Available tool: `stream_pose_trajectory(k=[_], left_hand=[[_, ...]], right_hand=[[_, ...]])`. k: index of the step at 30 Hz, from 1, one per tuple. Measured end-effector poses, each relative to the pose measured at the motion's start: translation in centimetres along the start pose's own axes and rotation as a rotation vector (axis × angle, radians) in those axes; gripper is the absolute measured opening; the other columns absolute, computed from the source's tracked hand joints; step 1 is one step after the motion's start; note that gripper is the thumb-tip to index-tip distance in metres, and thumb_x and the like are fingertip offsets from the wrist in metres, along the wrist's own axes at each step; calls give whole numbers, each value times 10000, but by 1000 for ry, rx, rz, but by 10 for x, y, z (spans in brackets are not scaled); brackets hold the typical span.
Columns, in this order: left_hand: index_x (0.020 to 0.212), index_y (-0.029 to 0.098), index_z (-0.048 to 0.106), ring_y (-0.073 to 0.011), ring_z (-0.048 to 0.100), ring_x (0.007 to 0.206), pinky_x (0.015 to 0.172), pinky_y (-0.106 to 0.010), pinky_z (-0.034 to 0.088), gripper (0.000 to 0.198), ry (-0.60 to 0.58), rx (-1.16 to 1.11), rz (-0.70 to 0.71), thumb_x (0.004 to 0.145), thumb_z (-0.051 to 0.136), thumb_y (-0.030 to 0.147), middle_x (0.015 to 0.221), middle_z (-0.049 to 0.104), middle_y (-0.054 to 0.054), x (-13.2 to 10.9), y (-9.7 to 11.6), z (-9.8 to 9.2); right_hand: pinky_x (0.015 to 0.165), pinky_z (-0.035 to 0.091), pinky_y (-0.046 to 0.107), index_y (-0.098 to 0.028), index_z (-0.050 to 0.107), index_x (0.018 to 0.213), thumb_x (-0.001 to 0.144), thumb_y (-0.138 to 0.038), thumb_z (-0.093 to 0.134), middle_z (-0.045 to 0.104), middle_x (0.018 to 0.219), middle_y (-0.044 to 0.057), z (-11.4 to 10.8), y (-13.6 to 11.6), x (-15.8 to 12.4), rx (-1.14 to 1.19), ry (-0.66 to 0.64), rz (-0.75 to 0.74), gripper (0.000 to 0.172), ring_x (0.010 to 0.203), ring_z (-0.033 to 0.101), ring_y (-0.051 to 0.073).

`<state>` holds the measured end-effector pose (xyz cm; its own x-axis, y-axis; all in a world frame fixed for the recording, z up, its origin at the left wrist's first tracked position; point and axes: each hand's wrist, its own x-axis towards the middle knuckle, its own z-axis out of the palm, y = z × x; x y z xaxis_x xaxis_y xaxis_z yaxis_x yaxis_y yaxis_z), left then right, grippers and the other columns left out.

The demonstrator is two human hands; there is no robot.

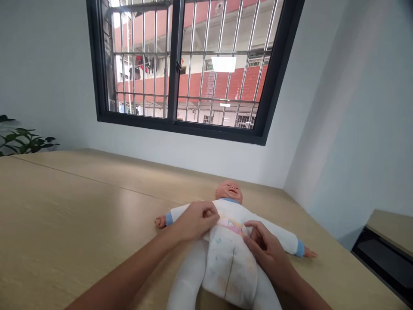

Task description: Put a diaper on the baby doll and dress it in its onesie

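Note:
A baby doll (pixel 229 191) lies on its back on the table, arms spread, head toward the window. It wears a white top (pixel 274 232) with blue cuffs and collar. Around its hips is a white diaper (pixel 230 262) with a pink and yellow printed waistband and a line down the middle. My left hand (pixel 200 218) has curled fingers, with thumb and fingertips pinching the waistband's left end. At its right end, my right hand (pixel 266 245) grips the diaper's edge between thumb and bent index finger. The exact edges under my fingertips are partly hidden.
The light wood table (pixel 97 215) reaches to the wall, with a seam across its left part. A barred window (pixel 174 122) is above it. A plant (pixel 27 140) stands at the far left. A lower wood-topped piece with a dark front (pixel 383 258) stands at right.

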<state>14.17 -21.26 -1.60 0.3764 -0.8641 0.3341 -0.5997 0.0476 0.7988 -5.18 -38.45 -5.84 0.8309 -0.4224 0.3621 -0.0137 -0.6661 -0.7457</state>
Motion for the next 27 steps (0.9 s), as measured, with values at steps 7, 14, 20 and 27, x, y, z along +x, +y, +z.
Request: stream_pose_trajectory(k=[7,14,20,27], left_hand=[[991,210,611,-90,416,599,523,-213,291,330,-126,73,-53,729,730,370,668,471,67,-5,8,13],[1090,263,648,-98,436,654,551,-215,302,409,-116,101,-62,716,745,396,737,479,53,-4,7,15],[1082,238,658,-103,438,666,573,-214,310,439,-109,69,-63,701,757,431,747,486,45,-3,1,18],[1115,206,640,-127,441,672,600,-243,319,422,-100,99,-47,750,707,406,736,471,27,-7,8,17]], right_hand=[[675,351,271,-177,560,1181,875,-597,550,424,753,-12,5,9,-6,97,39,116,520,700,421,143],[662,383,255,-183,610,1114,825,-629,598,442,743,-8,4,17,-8,186,45,180,531,712,450,149],[654,394,231,-171,607,949,856,-562,603,485,748,0,3,13,-8,276,17,171,402,726,460,139],[595,355,219,-159,572,840,845,-434,637,502,722,0,5,3,-7,434,92,165,283,672,440,119]])
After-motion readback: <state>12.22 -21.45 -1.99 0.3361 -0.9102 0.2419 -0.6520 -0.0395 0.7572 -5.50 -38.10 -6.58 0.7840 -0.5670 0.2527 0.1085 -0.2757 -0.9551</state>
